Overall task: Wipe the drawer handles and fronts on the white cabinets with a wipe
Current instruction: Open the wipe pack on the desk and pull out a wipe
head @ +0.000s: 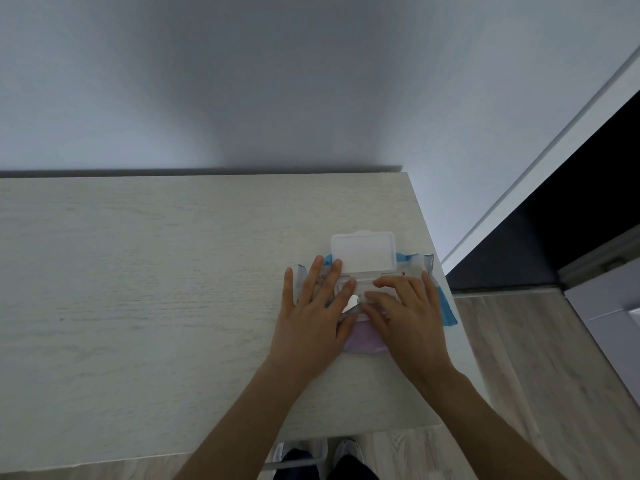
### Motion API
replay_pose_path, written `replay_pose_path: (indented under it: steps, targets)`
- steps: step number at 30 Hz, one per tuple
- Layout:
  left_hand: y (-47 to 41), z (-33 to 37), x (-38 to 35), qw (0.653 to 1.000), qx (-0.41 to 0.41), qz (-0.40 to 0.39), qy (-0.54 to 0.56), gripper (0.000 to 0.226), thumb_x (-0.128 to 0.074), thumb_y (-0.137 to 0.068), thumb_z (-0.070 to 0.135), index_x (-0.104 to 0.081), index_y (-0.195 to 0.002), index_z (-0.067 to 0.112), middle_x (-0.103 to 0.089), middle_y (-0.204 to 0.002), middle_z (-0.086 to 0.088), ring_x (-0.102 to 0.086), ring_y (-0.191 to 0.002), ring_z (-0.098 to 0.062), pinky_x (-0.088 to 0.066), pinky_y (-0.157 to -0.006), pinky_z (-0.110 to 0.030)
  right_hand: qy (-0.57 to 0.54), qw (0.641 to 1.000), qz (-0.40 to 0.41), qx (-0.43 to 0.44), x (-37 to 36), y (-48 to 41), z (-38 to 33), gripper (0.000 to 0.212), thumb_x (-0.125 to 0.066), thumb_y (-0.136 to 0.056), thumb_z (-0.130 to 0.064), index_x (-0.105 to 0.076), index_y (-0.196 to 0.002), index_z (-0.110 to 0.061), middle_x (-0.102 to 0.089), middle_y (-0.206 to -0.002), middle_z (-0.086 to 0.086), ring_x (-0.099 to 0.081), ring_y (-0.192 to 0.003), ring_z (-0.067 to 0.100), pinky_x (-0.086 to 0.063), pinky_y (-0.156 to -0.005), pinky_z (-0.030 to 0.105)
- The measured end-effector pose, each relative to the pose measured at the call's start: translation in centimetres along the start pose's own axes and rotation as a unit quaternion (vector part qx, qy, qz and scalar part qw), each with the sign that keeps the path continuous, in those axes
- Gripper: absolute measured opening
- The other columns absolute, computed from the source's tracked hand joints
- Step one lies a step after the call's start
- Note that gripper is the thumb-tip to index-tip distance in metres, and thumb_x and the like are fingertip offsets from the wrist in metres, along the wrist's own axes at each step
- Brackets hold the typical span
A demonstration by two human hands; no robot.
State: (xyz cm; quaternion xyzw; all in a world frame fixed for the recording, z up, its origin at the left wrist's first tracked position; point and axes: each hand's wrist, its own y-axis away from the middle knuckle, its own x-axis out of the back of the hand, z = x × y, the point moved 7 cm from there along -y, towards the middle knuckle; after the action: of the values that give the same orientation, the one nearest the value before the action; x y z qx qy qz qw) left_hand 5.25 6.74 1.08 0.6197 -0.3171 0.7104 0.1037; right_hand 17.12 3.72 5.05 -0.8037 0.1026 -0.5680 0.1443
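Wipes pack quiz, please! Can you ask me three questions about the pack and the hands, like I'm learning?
1. True or false: the lid of the wipes pack is flipped open.
2. Where does the pack lie? A) on the floor B) on the cabinet top, near its right edge C) inside a drawer
3. Fill in: the ___ hand lies flat, fingers straight, on the pack's left part.
Key: 1 true; 2 B; 3 left, the left hand.
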Motion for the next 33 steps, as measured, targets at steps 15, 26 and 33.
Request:
replay_pose_path:
  steps: [15,26,33]
  targets:
    - [-0.3,0.3,0.6,1.000,0.027,-0.007,-0.002,0.054,-0.032,-0.089,0.047,-0.063,-0.125,0.021,-0.050,-0.141,-0.010,-0.034,-0.138,-0.033,-0.015,-0.106,-0.058,-0.117,0.980,0.008,-0.163,0.0,-0.9,1.8,0.009,-0.078,-0.075,-0.015,-0.074,-0.080,-0.008,-0.067,-0.096,0.010,-0.060,-0.100,0.030,-0.028,-0.105,0.062]
    - [-0.2,0.4,0.5,0.999,0.037,-0.007,0.005,0.053,-0.032,-0.090,0.045,-0.061,-0.127,0.021,-0.048,-0.143,-0.010,-0.028,-0.139,-0.031,-0.015,-0.108,-0.057,-0.090,0.984,0.009,-0.153,-0.6,-1.4,1.5,0.004,-0.076,-0.078,-0.016,-0.074,-0.075,-0.015,-0.065,-0.099,0.009,-0.056,-0.107,0.033,-0.022,-0.104,0.055]
    - [-0.6,0.5,0.9,0.999,0.046,-0.018,-0.019,0.054,-0.031,-0.086,0.044,-0.066,-0.120,0.022,-0.054,-0.137,-0.009,-0.042,-0.133,-0.033,-0.027,-0.103,-0.062,-0.134,0.978,0.030,-0.159,0.9,-1.2,1.2,0.012,-0.076,-0.077,-0.020,-0.073,-0.084,-0.011,-0.066,-0.103,0.011,-0.058,-0.103,0.035,-0.037,-0.096,0.063]
